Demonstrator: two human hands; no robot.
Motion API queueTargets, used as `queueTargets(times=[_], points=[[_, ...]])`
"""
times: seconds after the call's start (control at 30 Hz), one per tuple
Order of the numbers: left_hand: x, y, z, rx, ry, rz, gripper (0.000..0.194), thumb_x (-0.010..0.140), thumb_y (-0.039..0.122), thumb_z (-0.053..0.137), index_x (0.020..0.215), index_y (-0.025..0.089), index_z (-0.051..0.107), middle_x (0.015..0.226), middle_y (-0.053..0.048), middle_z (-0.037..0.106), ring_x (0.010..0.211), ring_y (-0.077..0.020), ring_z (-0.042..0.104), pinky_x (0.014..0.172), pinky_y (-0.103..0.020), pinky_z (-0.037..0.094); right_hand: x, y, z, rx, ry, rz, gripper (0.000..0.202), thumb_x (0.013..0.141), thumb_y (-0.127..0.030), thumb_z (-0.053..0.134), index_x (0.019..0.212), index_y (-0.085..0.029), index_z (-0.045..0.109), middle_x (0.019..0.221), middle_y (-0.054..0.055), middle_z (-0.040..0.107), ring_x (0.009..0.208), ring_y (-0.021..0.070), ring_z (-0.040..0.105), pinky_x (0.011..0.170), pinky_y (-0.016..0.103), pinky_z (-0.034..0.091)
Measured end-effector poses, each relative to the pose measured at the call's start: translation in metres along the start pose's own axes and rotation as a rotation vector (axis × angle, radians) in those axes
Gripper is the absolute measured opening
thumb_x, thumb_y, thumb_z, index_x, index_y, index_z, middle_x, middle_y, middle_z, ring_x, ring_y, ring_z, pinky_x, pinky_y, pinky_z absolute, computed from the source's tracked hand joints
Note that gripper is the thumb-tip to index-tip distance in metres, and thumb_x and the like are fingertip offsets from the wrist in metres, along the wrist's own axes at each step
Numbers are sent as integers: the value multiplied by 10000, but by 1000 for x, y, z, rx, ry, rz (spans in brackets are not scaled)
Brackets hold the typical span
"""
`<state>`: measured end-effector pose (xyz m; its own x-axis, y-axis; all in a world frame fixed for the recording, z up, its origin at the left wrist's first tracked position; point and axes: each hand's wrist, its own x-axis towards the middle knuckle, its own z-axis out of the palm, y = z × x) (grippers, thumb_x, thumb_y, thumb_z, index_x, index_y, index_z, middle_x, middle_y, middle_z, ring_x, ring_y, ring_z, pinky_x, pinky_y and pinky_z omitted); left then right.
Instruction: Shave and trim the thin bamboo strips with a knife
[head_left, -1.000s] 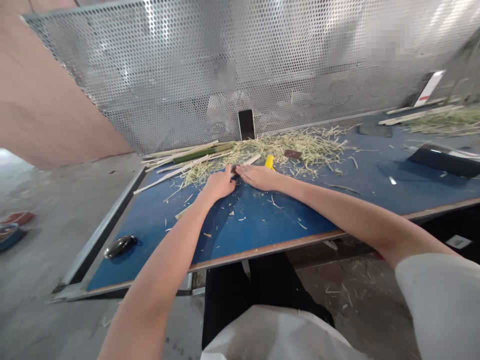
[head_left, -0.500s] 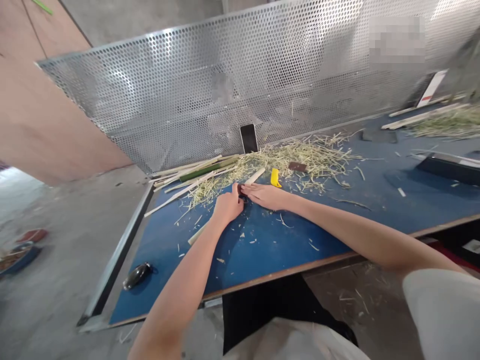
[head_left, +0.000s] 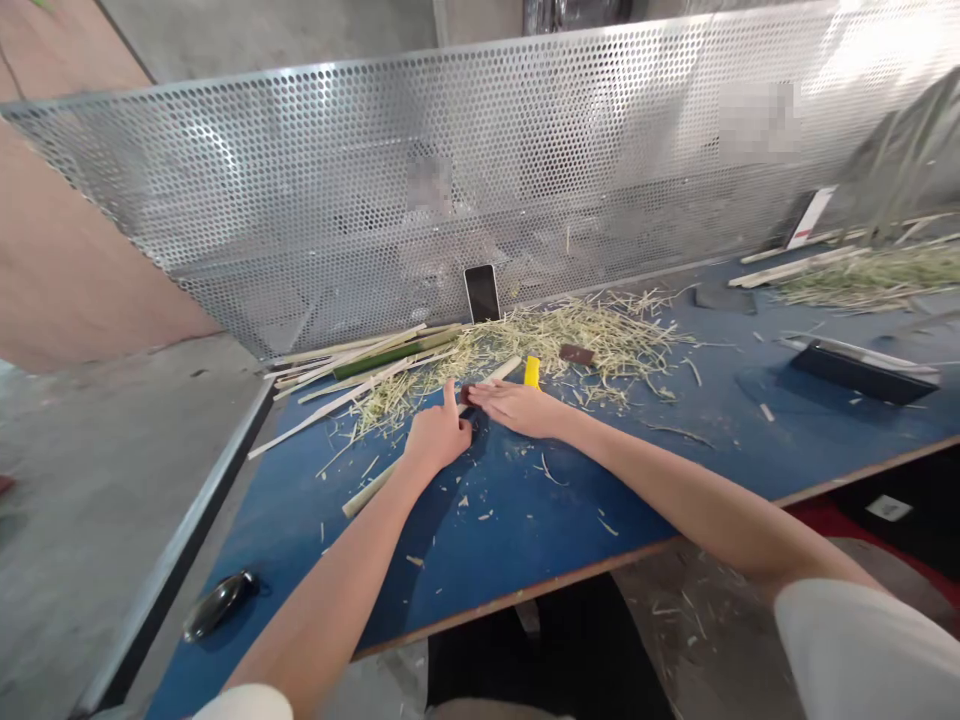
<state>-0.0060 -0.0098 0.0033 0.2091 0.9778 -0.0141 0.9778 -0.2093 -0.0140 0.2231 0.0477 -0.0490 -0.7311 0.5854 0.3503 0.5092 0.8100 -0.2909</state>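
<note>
A pale bamboo strip [head_left: 367,493] lies slantwise on the blue table, running beneath both hands and showing again beyond them. My left hand [head_left: 435,437] is closed around the strip's middle, its index finger stretched forward. Fingers together, my right hand [head_left: 517,408] presses down a small dark brown piece [head_left: 466,394], which looks like sandpaper, against the strip. The fingertips of the two hands nearly meet there. Just beyond my right hand stands a yellow object [head_left: 532,371]. Another brown piece [head_left: 577,355] rests on the heap of bamboo shavings [head_left: 525,335].
A phone [head_left: 482,293] leans on the perforated metal screen [head_left: 337,210] at the back. Bamboo strips and a green bamboo piece [head_left: 375,358] lie back left. A shiny dark object [head_left: 220,605] sits front left; a black box [head_left: 862,370] is at right.
The view has shifted, so the table contents appear further left. My left index finger has straightened away from the brown piece. Both hands stay at the strip.
</note>
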Motion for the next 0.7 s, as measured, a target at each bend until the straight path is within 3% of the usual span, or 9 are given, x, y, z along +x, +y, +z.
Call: queueTargets(times=[0.13,0.3,0.47,0.57,0.63,0.7], points=[[1,0,-2,-1,-8,-2,730,1095,379,443,1756,102,305,1011,-177,853,989,-367,847,875,-421,597,-1,6,-5,-108,77,236,583,1164,-290,356,1634,-86,635,1665,247,598,1611,377,515,1355,643,400],[4,-2,-5,-35,-63,14,463,1163,417,376,1512,159,537,1010,-168,851,969,-359,848,856,-413,596,-4,7,1,-40,34,-4,597,1196,-370,323,1701,-198,591,1705,135,585,1629,302,505,1380,578,393],[5,-5,-4,-16,-95,44,419,1199,402,355,1470,153,556,988,-150,845,928,-346,844,823,-393,585,-6,22,0,-96,67,273,660,1202,-394,239,1692,-122,587,1692,177,590,1642,331,486,1388,625,354],[4,-6,-2,-18,-91,38,403,1208,414,370,1447,162,573,1002,-150,846,963,-345,847,846,-385,581,-9,17,0,-44,31,185,666,1210,-438,254,1717,-133,561,1750,141,526,1672,315,437,1407,576,338],[3,-6,-1,-19,-86,30,403,1209,414,387,1469,166,568,1055,-165,851,1018,-354,846,872,-391,582,-11,15,-1,12,-11,77,645,1213,-457,278,1737,-195,547,1774,80,503,1676,291,434,1412,537,341],[2,-5,0,-21,-67,15,408,1205,414,407,1495,176,566,1117,-177,854,1076,-360,841,899,-398,582,-12,19,-5,33,-38,58,620,1210,-457,294,1737,-258,555,1765,40,519,1666,295,455,1403,557,358]])
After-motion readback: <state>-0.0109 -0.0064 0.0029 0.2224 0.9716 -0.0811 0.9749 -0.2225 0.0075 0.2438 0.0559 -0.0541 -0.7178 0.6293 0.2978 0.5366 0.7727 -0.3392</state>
